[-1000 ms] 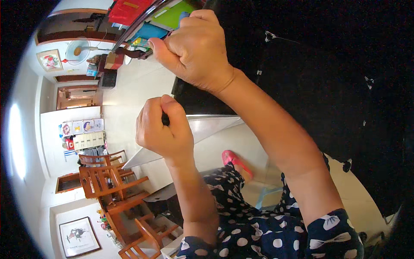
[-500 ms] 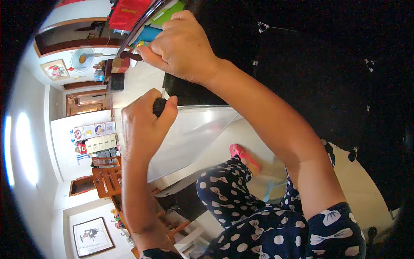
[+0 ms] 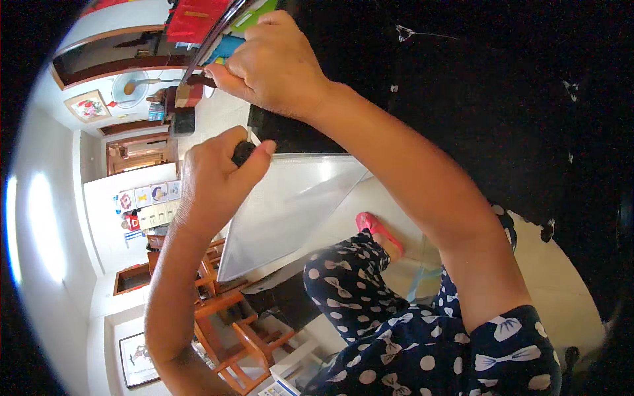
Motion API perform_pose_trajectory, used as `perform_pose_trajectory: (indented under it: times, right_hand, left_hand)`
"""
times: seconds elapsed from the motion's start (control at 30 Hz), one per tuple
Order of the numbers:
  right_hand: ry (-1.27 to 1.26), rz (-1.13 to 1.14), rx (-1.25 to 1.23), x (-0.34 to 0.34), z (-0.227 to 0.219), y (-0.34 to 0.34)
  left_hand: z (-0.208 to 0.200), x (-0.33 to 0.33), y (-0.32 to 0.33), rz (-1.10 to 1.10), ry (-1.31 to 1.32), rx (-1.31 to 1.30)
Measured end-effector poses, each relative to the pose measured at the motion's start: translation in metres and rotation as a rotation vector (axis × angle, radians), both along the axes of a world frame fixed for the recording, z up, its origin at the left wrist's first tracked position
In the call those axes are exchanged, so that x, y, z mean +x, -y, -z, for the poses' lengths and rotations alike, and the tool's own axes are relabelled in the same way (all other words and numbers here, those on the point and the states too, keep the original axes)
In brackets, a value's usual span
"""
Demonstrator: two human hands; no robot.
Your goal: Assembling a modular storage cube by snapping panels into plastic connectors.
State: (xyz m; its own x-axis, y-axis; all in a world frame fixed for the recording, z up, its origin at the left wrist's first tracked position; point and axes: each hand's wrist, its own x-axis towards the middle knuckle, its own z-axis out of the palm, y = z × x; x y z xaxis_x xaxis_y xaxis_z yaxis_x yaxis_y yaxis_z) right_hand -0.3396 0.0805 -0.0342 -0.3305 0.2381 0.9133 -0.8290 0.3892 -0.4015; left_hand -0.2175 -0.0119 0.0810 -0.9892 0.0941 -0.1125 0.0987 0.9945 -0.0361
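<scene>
My left hand (image 3: 214, 178) is closed round a black handle (image 3: 244, 152), whose rounded end shows between thumb and forefinger. A thin pale rod rises beside it, perhaps part of the same thing. Above and to the right, my right hand (image 3: 277, 66) is closed in a fist at the edge of a large black surface (image 3: 462, 125). What it grips, if anything, is hidden behind the fingers. A clear plastic sheet (image 3: 284, 211) hangs just right of my left hand, below the black surface.
A shiny metal bar (image 3: 214, 36) slants past my right hand at the top. Below are a pink shoe (image 3: 373, 228), polka-dot clothing (image 3: 403, 350) and a pale tiled floor (image 3: 548, 277). Wooden chairs (image 3: 231, 350) stand at lower left, and a fan (image 3: 130, 88) farther off.
My left hand has shifted slightly up and left, its forearm swinging outward to the left. My right hand has moved slightly left and up. Both grips look unchanged. More of the wooden chairs shows.
</scene>
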Motion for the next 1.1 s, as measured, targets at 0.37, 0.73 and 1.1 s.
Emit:
perform_pose_trajectory:
  times: [0.37, 0.73, 1.1]
  right_hand:
    - [0.17, -0.497, 0.352, 0.042, -0.044, -0.023]
    - [-0.246, -0.456, 0.986, 0.058, -0.054, -0.026]
    - [-0.163, -0.625, 0.87, 0.061, -0.058, -0.048]
  left_hand:
    - [0.014, 0.039, 0.024, -0.102, 0.149, 0.148]
    - [0.039, 0.058, 0.034, 0.128, -0.156, 0.357]
    - [0.016, 0.063, 0.015, -0.172, -0.096, 0.213]
